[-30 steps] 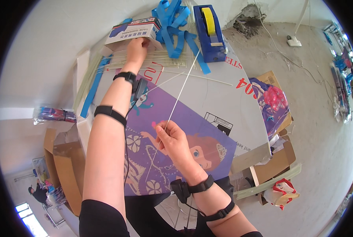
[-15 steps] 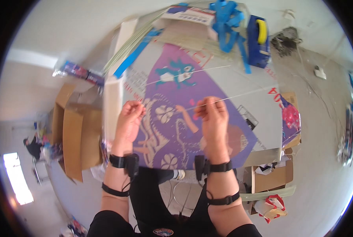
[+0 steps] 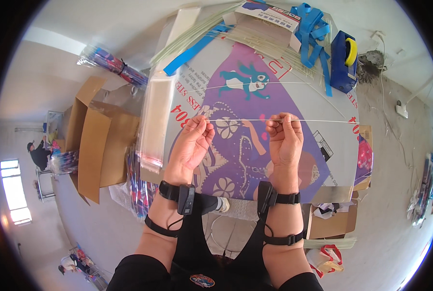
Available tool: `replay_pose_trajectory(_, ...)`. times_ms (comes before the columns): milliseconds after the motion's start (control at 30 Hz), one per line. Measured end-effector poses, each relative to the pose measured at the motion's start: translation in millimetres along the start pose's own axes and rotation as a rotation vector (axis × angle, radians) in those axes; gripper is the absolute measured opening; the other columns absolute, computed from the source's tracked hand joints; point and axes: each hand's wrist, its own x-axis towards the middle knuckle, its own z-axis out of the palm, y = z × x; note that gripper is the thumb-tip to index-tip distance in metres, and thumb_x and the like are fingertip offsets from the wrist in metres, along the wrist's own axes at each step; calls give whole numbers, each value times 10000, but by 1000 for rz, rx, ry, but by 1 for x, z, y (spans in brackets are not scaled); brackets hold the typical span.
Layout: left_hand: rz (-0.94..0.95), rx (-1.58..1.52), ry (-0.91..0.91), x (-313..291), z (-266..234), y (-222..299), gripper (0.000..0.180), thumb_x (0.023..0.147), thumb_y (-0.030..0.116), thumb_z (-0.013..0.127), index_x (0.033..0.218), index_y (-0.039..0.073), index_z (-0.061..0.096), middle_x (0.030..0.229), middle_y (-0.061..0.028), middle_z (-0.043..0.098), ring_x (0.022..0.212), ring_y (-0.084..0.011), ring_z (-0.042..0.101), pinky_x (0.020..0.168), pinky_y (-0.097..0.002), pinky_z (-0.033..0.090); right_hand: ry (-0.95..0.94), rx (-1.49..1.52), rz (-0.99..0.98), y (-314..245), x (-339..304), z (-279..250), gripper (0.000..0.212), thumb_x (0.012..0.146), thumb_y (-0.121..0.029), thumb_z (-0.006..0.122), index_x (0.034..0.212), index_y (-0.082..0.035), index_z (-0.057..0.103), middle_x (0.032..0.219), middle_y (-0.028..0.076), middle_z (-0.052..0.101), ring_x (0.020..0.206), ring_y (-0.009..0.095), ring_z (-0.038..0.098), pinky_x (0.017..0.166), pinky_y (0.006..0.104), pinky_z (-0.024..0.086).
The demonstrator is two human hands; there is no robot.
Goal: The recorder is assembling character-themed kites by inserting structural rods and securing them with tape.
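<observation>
My left hand [image 3: 193, 143] pinches the left end of a thin pale rod [image 3: 323, 121]. My right hand [image 3: 286, 140] grips the same rod farther along with thumb and fingertips, and the rod runs on well past it to the right. Stretched level between both hands, it hovers over a purple printed kite sheet [image 3: 274, 109], which bears a teal cartoon animal and white flowers. A second thin rod [image 3: 289, 83] crosses the sheet higher up, beyond my hands. Under the sheet is a grey printed board [image 3: 340, 167] on the table.
At the far edge are a bundle of pale rods [image 3: 189, 41], an opened white box [image 3: 265, 24], blue ribbon [image 3: 313, 29] and a blue tape dispenser [image 3: 341, 63] with yellow tape. Cardboard boxes [image 3: 94, 155] stand at the left. Another person [image 3: 39, 155] is far off left.
The rod has swung from a slant to nearly level, and its left end is now in my left hand. The hands stay raised over the sheet while the whole view has shifted.
</observation>
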Motion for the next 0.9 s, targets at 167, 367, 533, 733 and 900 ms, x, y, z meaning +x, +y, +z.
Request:
replay_pose_trajectory(167, 31, 85, 42, 1, -1, 1, 120, 884, 73, 643, 991, 79, 589, 920, -11, 600, 863, -126, 590, 818, -251, 488, -16, -67, -18, -3, 0, 4, 147, 972, -140, 510, 972, -3, 564, 883, 153, 648, 741, 229, 668, 659, 304, 564)
replay_pose_trajectory(367, 228, 565, 121, 2, -7, -1, 146, 871, 62, 660, 1005, 54, 605, 916, -1, 593, 825, -93, 577, 787, -230, 467, -16, -172, -11, -1, -4, 6, 147, 967, -140, 525, 956, -2, 573, 886, 126, 646, 748, 213, 676, 655, 297, 566)
replay_pose_trajectory(533, 502, 1204, 80, -9, 2, 10, 117, 847, -2, 639, 959, 25, 620, 880, -26, 605, 819, -124, 579, 727, -251, 464, -32, -198, 29, -1, -9, 10, 159, 967, -122, 519, 955, 20, 590, 884, 129, 654, 753, 224, 685, 654, 292, 573)
replay_pose_trajectory(733, 809, 1693, -223, -30, 15, 43, 166, 790, -65, 635, 928, 22, 612, 878, -82, 596, 839, -218, 594, 738, -300, 476, -96, -258, 172, 9, -15, 16, 197, 937, -135, 582, 921, 48, 654, 857, 113, 665, 725, 183, 667, 642, 277, 552)
replay_pose_trajectory(900, 671, 1724, -169, -58, 26, 42, 155, 819, -72, 592, 946, 18, 593, 876, -93, 578, 759, -205, 604, 634, -290, 489, -333, -489, 307, 28, -30, 28, 222, 906, -164, 624, 836, 41, 674, 730, 54, 642, 643, 114, 622, 580, 241, 513)
